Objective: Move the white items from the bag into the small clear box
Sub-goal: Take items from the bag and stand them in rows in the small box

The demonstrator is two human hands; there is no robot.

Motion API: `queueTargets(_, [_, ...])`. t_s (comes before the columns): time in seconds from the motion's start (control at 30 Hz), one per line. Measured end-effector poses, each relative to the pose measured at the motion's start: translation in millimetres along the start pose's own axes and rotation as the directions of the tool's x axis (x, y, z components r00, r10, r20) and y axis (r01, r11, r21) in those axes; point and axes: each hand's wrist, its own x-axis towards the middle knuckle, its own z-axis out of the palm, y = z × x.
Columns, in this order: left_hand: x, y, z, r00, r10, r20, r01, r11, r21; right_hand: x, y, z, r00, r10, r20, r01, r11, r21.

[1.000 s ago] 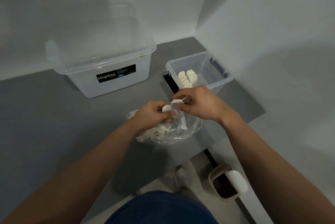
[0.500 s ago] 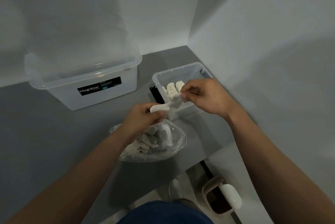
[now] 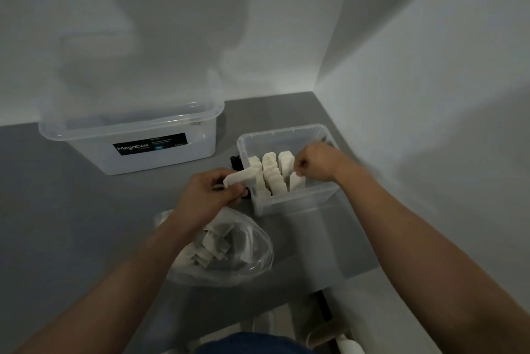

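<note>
While the grey table (image 3: 71, 224) fills the corner between two pale walls, the big clear tub (image 3: 129, 130) with its black Megabox label sits at the back left, well apart from the action. Just right of it stands the small clear box (image 3: 289, 204), open-topped, with upright white items (image 3: 271, 174) lined up in rows along its left half. A black object (image 3: 235, 163) peeks out against the box's left wall; what it is, I cannot tell. Nearer the person lies the clear plastic bag (image 3: 252, 264), slumped open on the table just in front of the box, and a jumble of white pieces (image 3: 209, 247) lies inside it. Now the hands: the left hand (image 3: 206, 196) hovers above the bag's far edge, fingers curled round one white bar (image 3: 241, 176), whose free end pokes right and overlaps the box's left wall in this view. The right hand (image 3: 318, 161) is down inside the box, thumb and fingertips pinching the top of a white block (image 3: 296, 183) that stands upright at the near end of the right-hand row. Whether that block touches the box floor, I cannot tell.
</note>
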Motion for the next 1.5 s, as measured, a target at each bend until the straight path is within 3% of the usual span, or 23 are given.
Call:
queueTargets(0.23, [3.7, 4.3, 12.2, 1.0, 0.005, -0.016, -0.004, 0.997, 0.075, 37.8, 9.0, 18.2, 0.999, 0.003, 0.034, -0.002, 1.0, -0.03])
queueTargets(0.43, [6.7, 6.1, 16.6, 0.999, 0.004, -0.032, -0.001, 0.997, 0.072, 47.9, 15.0, 29.1, 0.997, 0.029, -0.071, -0.03, 0.999, -0.015])
queueTargets(0.63, [8.9, 9.1, 17.1, 0.999, 0.005, -0.036, -0.004, 0.999, 0.041, 38.1, 15.2, 27.3, 0.993, 0.055, -0.109, -0.049, 0.997, 0.061])
queueTargets(0.73, [8.6, 13.2, 20.4, 0.999, 0.014, -0.029, -0.013, 1.0, 0.028, 18.6, 5.5, 11.4, 0.971, 0.073, -0.227, -0.029, 0.981, 0.191])
queueTargets(0.8, [9.9, 16.4, 22.3, 0.999, 0.007, -0.031, -0.009, 0.998, -0.054, -3.7, -9.3, -3.8, 0.948, 0.088, -0.305, 0.077, 0.868, 0.491])
queueTargets(0.87, [11.7, 19.4, 26.5, 1.0, -0.02, -0.024, 0.014, 0.973, -0.229, -31.4, -28.2, -19.7, 0.969, 0.061, -0.238, 0.159, 0.584, 0.796])
queueTargets(0.9, [12.9, 20.9, 29.4, 0.999, -0.03, -0.017, 0.023, 0.949, -0.314, -43.0, -36.2, -26.3, 0.978, 0.003, -0.208, 0.182, 0.478, 0.86])
queueTargets(0.97, [14.8, 23.0, 34.4, 1.0, -0.019, 0.008, 0.02, 0.932, -0.362, -61.0, -47.6, -34.4, 0.97, -0.073, -0.233, 0.24, 0.465, 0.852])
queueTargets(1.07, [15.5, 29.6, 38.2, 0.998, 0.056, 0.012, -0.052, 0.971, -0.233, -71.8, -50.7, -35.6, 0.945, -0.012, -0.327, 0.271, 0.589, 0.761])
queueTargets(1.17, [20.0, 37.1, 35.7, 0.989, 0.147, -0.027, -0.15, 0.979, -0.141, -78.5, -46.5, -27.0, 0.934, 0.067, -0.351, 0.186, 0.748, 0.638])
queueTargets(1.23, [26.2, 40.0, 31.3, 0.974, 0.227, -0.012, -0.226, 0.974, 0.018, -83.4, -46.7, -17.7, 0.928, 0.094, -0.359, 0.147, 0.794, 0.589])
queueTargets(1.33, [34.2, 48.2, 27.5, 0.938, 0.315, 0.141, -0.344, 0.892, 0.294, -88.1, -49.9, -5.8, 0.918, 0.131, -0.374, 0.151, 0.756, 0.636])
queueTargets(1.5, [30.9, 63.4, 31.7, 0.96, 0.198, 0.2, -0.227, 0.964, 0.138, -93.9, -58.9, 7.5, 0.884, 0.269, -0.382, 0.244, 0.432, 0.868])
